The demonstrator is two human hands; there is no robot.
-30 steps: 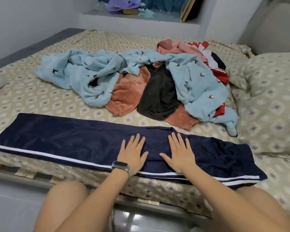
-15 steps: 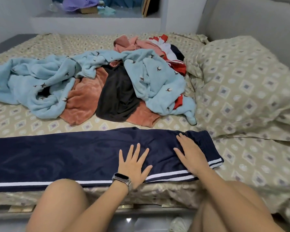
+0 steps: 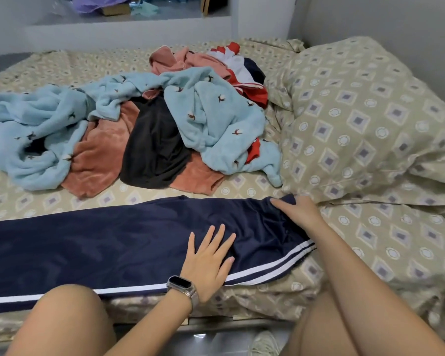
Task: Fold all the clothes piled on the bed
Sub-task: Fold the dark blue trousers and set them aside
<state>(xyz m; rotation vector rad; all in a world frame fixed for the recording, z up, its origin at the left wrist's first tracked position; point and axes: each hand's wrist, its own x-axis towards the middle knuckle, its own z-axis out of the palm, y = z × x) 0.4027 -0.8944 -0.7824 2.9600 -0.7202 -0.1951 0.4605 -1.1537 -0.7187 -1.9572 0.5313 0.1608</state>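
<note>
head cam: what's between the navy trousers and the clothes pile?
In the head view, only a bare strip of patterned bedsheet separates the navy trousers from the clothes pile. Nothing else lies on it.

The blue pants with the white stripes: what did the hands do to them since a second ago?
The right hand slid right along the navy blue striped pants to their end and now curls its fingers over the far corner there. The left hand stayed pressed flat on the pants. The pile of clothes was not touched.
</note>
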